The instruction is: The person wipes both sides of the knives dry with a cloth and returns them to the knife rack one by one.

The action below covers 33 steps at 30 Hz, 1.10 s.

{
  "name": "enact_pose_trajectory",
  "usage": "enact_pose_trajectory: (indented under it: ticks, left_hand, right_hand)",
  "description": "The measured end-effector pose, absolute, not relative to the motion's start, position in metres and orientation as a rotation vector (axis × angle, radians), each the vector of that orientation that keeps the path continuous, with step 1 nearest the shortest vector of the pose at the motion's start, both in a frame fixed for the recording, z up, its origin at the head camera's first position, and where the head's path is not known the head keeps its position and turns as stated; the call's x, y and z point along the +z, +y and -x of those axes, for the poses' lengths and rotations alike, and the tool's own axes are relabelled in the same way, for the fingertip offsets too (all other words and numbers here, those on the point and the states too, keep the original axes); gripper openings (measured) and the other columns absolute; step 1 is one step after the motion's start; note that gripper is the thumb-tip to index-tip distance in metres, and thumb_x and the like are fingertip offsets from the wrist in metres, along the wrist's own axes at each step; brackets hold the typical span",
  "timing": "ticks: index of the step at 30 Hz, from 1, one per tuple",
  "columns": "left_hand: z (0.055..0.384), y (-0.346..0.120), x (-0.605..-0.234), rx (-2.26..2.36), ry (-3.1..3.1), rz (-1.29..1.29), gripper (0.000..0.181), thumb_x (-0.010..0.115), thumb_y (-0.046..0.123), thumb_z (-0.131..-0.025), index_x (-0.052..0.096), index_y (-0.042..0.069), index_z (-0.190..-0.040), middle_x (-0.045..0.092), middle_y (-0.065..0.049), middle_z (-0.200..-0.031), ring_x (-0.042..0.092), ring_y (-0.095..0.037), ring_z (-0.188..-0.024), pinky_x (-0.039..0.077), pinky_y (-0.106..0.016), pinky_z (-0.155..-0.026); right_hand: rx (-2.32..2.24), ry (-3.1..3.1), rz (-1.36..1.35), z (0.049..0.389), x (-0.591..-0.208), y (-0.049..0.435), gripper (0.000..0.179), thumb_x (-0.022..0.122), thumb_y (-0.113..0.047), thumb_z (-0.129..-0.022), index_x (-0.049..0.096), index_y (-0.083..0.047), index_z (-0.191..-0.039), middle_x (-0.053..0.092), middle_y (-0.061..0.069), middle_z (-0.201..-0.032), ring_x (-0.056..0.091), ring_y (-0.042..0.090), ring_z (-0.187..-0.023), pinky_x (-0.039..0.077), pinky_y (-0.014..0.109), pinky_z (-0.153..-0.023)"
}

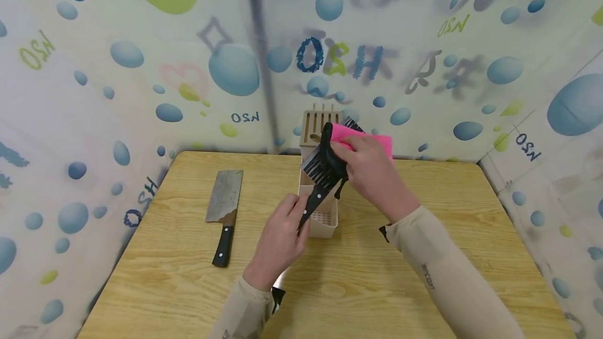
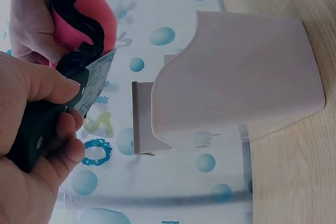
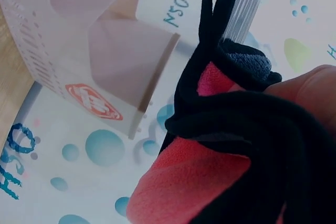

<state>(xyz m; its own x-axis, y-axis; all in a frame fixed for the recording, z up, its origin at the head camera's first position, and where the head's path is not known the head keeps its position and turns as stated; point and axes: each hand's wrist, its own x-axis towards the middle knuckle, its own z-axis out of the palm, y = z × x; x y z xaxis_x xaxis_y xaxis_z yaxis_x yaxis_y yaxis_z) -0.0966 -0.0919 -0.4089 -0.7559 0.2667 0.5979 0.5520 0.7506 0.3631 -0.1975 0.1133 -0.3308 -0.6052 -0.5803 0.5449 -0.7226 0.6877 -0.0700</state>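
My left hand [image 1: 281,237] grips the black riveted handle of a kitchen knife [image 1: 314,203], its blade slanting up to the right. Dark streaks show on the blade. A pink cloth with black edging [image 1: 383,145] is folded over the blade, and my right hand [image 1: 376,171] pinches it there. Blade parts show on both sides of the cloth in the head view. In the left wrist view the left thumb lies along the knife handle [image 2: 39,129]. The right wrist view shows the bunched cloth [image 3: 194,174] close up, with most of that hand hidden.
Behind the hands stands a pale knife holder [image 1: 308,124] with a slotted top and a perforated lower tray. A cleaver [image 1: 225,200] lies flat on the left of the wooden table [image 1: 424,276], handle towards me. A printed fabric wall borders the table's back.
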Motion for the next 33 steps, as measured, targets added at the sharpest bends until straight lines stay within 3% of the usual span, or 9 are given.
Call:
enact_pose_trajectory:
  ticks: [12, 20, 33]
  left_hand:
    - [0.097, -0.093, -0.408, -0.741, -2.416, 0.613, 0.031, 0.067, -0.001, -0.094, 0.067, -0.005, -0.125, 0.056, -0.006, -0.095, 0.048, -0.014, -0.077, 0.046, -0.027, -0.064]
    - [0.097, -0.095, -0.409, -0.74, -2.414, 0.615, 0.034, 0.066, -0.001, -0.094, 0.066, -0.006, -0.128, 0.057, -0.006, -0.096, 0.047, -0.014, -0.077, 0.045, -0.027, -0.063]
    - [0.098, -0.096, -0.41, -0.715, -2.428, 0.62, 0.037, 0.068, -0.002, -0.092, 0.065, -0.008, -0.128, 0.058, -0.008, -0.098, 0.051, -0.015, -0.079, 0.049, -0.028, -0.066]
  right_hand:
    - [0.359, -2.353, -1.103, 0.184, -0.333, 0.102, 0.041, 0.068, 0.011, -0.088, 0.074, -0.006, -0.125, 0.071, 0.018, -0.116, 0.066, 0.036, -0.105, 0.053, 0.046, -0.1]
    - [0.342, -2.3, -1.17, 0.179, -0.333, 0.098, 0.042, 0.066, 0.014, -0.087, 0.074, -0.006, -0.123, 0.071, 0.018, -0.113, 0.065, 0.035, -0.102, 0.054, 0.044, -0.095]
    - [0.364, -2.393, -1.068, 0.188, -0.329, 0.104, 0.042, 0.065, 0.013, -0.088, 0.074, -0.003, -0.125, 0.071, 0.02, -0.119, 0.067, 0.037, -0.109, 0.052, 0.048, -0.102]
